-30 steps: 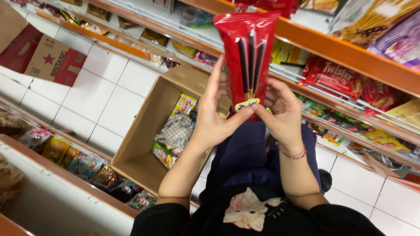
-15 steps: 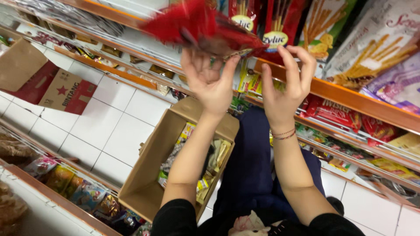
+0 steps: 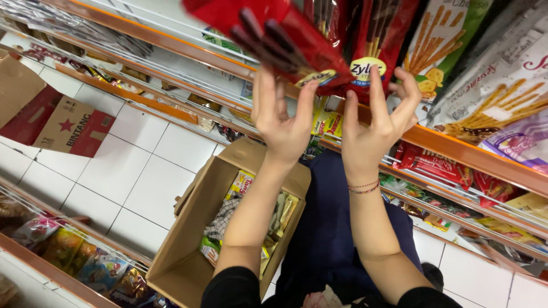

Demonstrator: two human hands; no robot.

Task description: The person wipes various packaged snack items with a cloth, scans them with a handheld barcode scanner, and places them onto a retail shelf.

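Raised higher, both hands (image 3: 325, 122) grip red packet (image 3: 274, 31) over open carton (image 3: 182, 251).

The red snack packet (image 3: 274, 34) my hands lift runs off the frame at twelve o'clock, its top unseen. My left forearm (image 3: 251, 217) covers part of the cardboard box (image 3: 188, 228), whose contents blur. Shelf packets at seven o'clock are cropped.

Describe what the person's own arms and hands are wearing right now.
Both hands are bare, no gloves or rings visible. The left hand has nothing on its wrist; the right hand has a thin red string bracelet on its wrist. Black sleeves are pushed up near the elbows.
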